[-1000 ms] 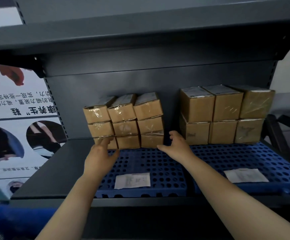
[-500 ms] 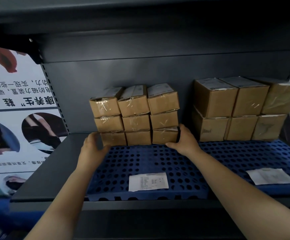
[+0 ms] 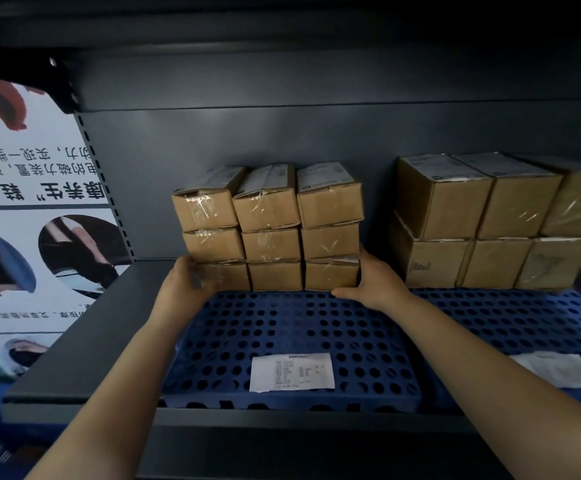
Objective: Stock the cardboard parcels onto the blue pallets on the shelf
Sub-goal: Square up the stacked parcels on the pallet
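White paper slip (image 3: 291, 371) lying flat; printed poster (image 3: 29, 216) left of dark metal backboard (image 3: 282, 140).

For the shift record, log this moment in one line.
left hand: left end of bottom row | right hand: right end | small boxes: stacked on blue pallet

Camera: one wide-angle head view only, so no second view shares the scene.
Position: in front of the shelf (image 3: 74, 341), close, at arm's reach.
Direction: forward and slightly down, toward the back wall (image 3: 282, 140) of the shelf.
Frame: both forearms enter from the bottom edge; the straight shelf edges look bent near the borders.
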`<state>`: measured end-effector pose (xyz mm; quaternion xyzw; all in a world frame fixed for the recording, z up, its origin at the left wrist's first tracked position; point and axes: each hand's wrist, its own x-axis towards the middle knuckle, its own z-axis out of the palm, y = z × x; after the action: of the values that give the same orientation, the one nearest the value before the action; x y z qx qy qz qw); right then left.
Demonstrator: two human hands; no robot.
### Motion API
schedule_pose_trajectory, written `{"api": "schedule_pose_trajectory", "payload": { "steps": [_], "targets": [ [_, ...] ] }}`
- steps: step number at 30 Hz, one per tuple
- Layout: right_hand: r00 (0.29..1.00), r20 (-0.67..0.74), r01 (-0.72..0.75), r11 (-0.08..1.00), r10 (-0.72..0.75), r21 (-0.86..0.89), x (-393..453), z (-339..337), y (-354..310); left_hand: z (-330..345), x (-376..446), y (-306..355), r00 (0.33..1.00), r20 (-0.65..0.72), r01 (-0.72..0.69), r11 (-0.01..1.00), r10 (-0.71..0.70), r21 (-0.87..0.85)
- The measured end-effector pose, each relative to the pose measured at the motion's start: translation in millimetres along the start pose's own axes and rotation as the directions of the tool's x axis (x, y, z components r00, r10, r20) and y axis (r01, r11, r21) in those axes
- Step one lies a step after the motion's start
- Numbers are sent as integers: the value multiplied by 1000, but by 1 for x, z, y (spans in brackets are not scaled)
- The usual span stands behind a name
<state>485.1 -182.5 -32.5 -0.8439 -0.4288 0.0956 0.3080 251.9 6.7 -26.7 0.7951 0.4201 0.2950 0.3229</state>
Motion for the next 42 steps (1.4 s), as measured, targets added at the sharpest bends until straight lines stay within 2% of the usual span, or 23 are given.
{"api": "schedule_pose_trajectory", "payload": {
  "steps": [17,30,42],
  "targets": [
    [1000,10,14,996,-15,87,3,-2,-1,-1,6,-3,999,-18,-46,999,45,-29],
    [999,32,4,996,-7,85,0,-4,-3,-6,7,-4,998,2,-66,997,66,-35],
    [1000,8,-8,994,7,107,-10,-12,-15,-19,9,-4,993,-34,-114,987,111,-111]
  ]
}}
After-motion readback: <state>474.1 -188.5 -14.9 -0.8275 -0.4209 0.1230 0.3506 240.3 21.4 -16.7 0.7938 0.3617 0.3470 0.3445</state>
